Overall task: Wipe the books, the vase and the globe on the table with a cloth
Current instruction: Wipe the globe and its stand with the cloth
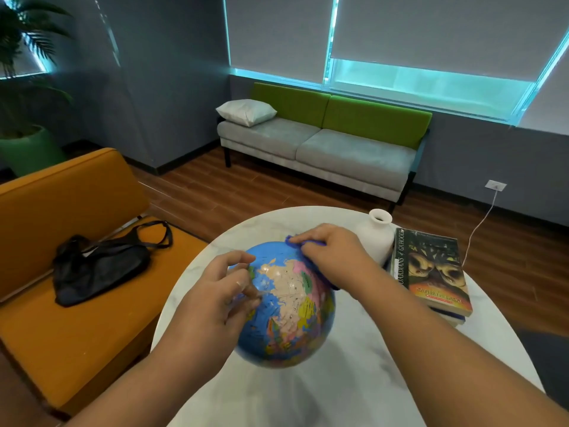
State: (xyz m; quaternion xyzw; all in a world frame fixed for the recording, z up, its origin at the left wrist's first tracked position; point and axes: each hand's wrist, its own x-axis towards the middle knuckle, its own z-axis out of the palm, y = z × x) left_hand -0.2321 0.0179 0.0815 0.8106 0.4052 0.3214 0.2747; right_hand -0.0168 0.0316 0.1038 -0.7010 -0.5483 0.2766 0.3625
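A blue globe with coloured countries sits over the round white marble table. My left hand holds its left side with curled fingers. My right hand presses a blue cloth onto the globe's upper right; most of the cloth is hidden under the hand. A white vase stands upright behind my right hand. To its right lies a stack of books, the top one with a dark cover.
An orange sofa with a black bag on it stands left of the table. A grey and green couch with a white pillow stands at the far wall. A cable runs from a wall socket down to the floor at right.
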